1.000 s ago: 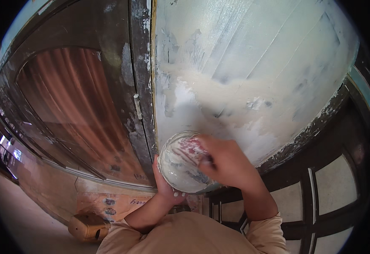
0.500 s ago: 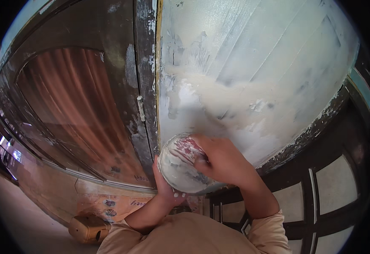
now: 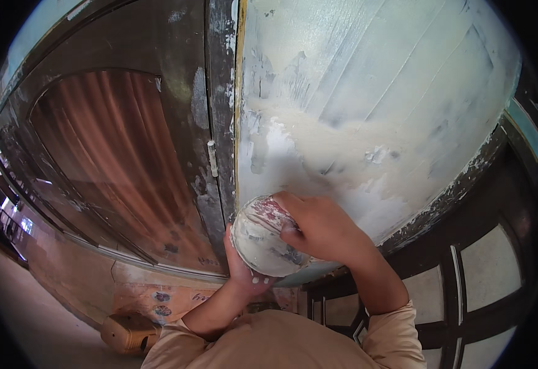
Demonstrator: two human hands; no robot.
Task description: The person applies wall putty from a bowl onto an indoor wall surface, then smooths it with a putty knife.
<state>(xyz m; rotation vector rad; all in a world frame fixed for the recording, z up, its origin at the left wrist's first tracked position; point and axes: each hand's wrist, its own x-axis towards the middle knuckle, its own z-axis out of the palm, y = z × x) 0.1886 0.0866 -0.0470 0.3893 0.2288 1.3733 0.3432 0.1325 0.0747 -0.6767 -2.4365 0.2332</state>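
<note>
Just in front of the wall, my left hand (image 3: 242, 269) is curled round the side of a round container (image 3: 258, 253) from below. Whitish paste coats the inside of the container, and white spots of it mark my left wrist. A flat reddish scraper (image 3: 270, 210), smeared with the same paste, is pinched in my right hand (image 3: 322, 226) over the far side of the container. My fingers cover part of the scraper, so its full shape is hidden. Behind them rises a wall (image 3: 355, 141) patched with white and cream filler.
To the left stands a dark wooden door (image 3: 179, 37) with reddish-brown curtain folds (image 3: 109, 129) in its panel and a pale bolt (image 3: 212, 158) at its edge. A brown plastic stool (image 3: 124, 332) is at lower left. Dark panelled woodwork (image 3: 441, 246) lies at right.
The door and its frame appear slightly farther right in the view. Both hands stay at the container, and the scraper has shifted slightly up and left in it.
</note>
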